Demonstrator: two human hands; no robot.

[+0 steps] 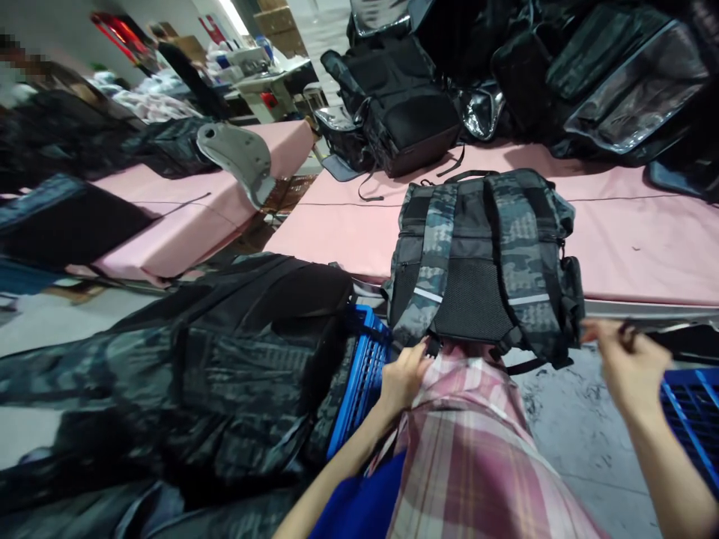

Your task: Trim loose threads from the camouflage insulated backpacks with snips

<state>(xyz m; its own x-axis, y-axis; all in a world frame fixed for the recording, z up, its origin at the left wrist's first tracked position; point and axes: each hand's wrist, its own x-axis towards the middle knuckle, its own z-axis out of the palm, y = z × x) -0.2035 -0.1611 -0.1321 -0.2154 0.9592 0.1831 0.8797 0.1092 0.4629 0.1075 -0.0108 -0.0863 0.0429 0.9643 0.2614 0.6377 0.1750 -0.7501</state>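
Note:
A grey camouflage backpack (483, 262) lies straps-up on the near edge of a pink table (629, 232), its bottom hanging over the edge. My left hand (403, 376) touches the backpack's lower left corner, fingers curled against the fabric there. My right hand (623, 358) is at the lower right, fingers pinched round a thin black strap (634, 327) that runs off to the right. A pink plaid garment (466, 442) on my body fills the space below the bag.
A blue plastic crate (365, 374) at left holds a heap of dark bags (225, 374). Another blue crate (693, 412) sits at right. Several black bags (404, 105) pile along the table's far side. A second pink table (185, 209) stands left.

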